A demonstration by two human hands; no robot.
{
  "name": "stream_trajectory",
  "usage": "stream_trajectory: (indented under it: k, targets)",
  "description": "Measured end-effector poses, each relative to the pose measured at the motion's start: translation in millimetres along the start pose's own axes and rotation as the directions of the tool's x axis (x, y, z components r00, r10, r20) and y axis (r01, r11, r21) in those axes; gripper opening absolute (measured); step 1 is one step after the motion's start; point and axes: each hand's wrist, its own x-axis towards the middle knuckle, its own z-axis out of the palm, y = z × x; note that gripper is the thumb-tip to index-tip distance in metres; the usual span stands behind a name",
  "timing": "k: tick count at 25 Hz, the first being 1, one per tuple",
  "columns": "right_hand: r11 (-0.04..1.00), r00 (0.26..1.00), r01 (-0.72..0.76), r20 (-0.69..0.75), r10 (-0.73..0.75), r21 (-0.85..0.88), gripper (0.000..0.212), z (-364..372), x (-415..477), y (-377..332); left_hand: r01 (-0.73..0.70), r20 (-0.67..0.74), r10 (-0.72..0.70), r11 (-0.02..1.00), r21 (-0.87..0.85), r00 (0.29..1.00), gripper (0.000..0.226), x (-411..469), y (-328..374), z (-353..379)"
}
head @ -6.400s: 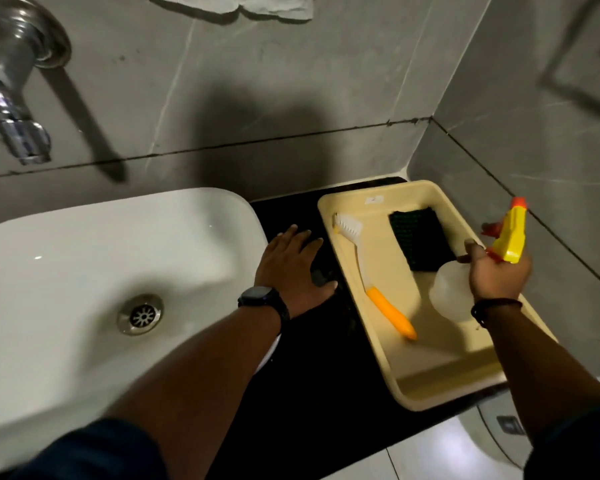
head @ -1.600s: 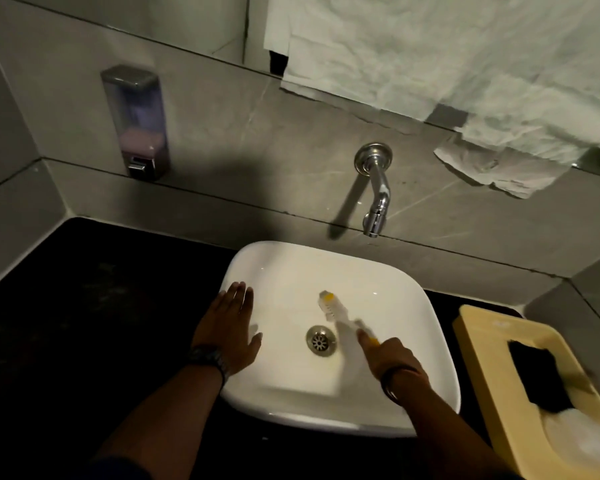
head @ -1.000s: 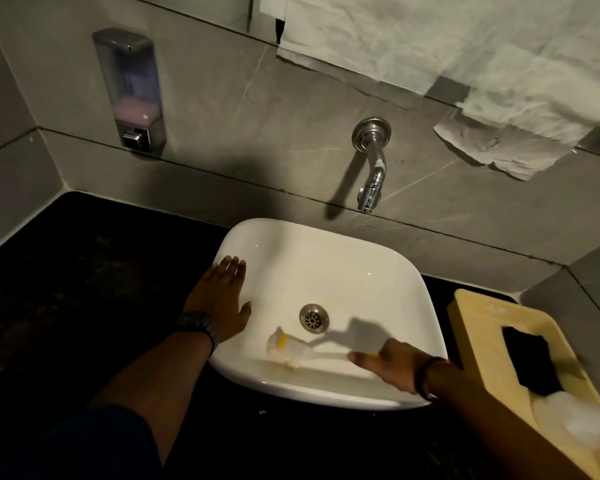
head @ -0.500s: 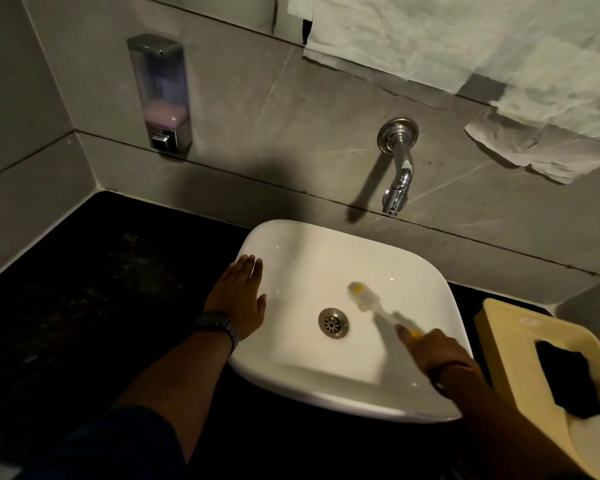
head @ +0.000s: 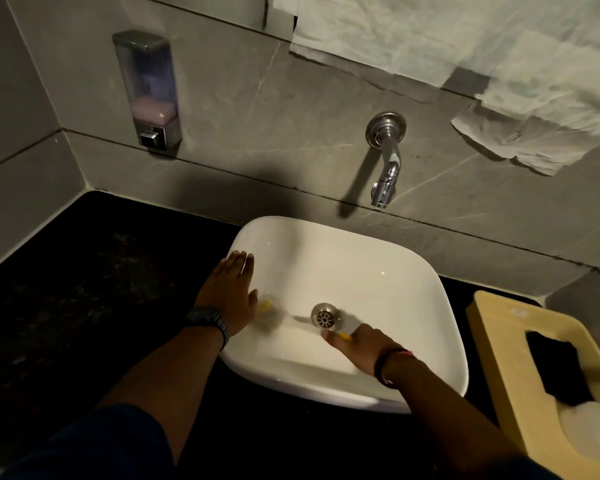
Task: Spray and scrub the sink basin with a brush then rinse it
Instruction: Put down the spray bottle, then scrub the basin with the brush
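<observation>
A white square sink basin [head: 378, 271] sits on a black counter, with a metal drain [head: 326, 316] at its bottom. My right hand [head: 361, 348] is closed on the orange handle of a scrub brush. The brush head [head: 270, 315] is blurred and lies against the basin's left inner wall, just left of the drain. My left hand [head: 230, 292] rests flat on the basin's left rim, fingers spread, holding nothing. A chrome tap [head: 384, 157] juts from the wall above the basin; no water is running.
A cream tray [head: 492, 327] at the right holds a black scouring pad [head: 556, 368] and a white bottle body [head: 593, 431]. A soap dispenser [head: 148, 91] hangs on the left wall. Crumpled paper [head: 499, 98] covers the wall above. The black counter [head: 84, 289] extends left.
The brush head swept from right of the drain across to the basin's left wall. My right hand moved left toward the drain. My left hand stayed on the rim.
</observation>
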Motion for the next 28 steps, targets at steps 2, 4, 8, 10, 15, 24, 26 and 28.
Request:
stream_trajectory:
  k: [2,4,8,10,15,24,26,28]
  targets:
    - [0.996,0.987,-0.088,-0.133,0.087,-0.002,0.066,-10,4,7,0.000,-0.007,0.000,1.000,0.000,1.000,0.067,-1,0,0]
    - [0.949,0.922,-0.315,-0.235,0.309,0.012,0.078,-32,4,33,-0.002,-0.007,0.002,1.000,0.005,1.000,0.067,-1,0,1]
    - [0.964,0.957,-0.246,0.133,0.258,-0.099,0.076,-54,-20,66,-0.008,-0.011,0.008,1.000,0.016,1.000,0.067,-1,0,1]
    - [0.954,0.970,-0.168,0.130,0.205,-0.250,0.076,-46,-25,66,-0.009,-0.007,0.009,1.000,0.020,1.000,0.066,-1,1,1]
    - [0.987,0.980,-0.151,-0.140,0.142,-0.055,0.075,-20,3,23,-0.009,-0.001,0.009,1.000,0.010,1.000,0.064,0,0,1]
    - [0.944,0.946,-0.325,-0.029,0.324,-0.055,0.086,-57,-18,76,-0.012,-0.016,0.012,1.000,0.018,1.000,0.065,-1,1,2]
    - [0.950,0.951,-0.223,0.164,0.261,-0.217,0.082,-56,-30,71,-0.014,-0.031,0.015,1.000,0.020,0.999,0.065,-1,0,2]
    - [0.944,0.978,-0.153,0.092,0.187,-0.294,0.088,-41,-23,59,-0.019,-0.025,0.020,0.999,0.034,0.999,0.065,-2,1,2]
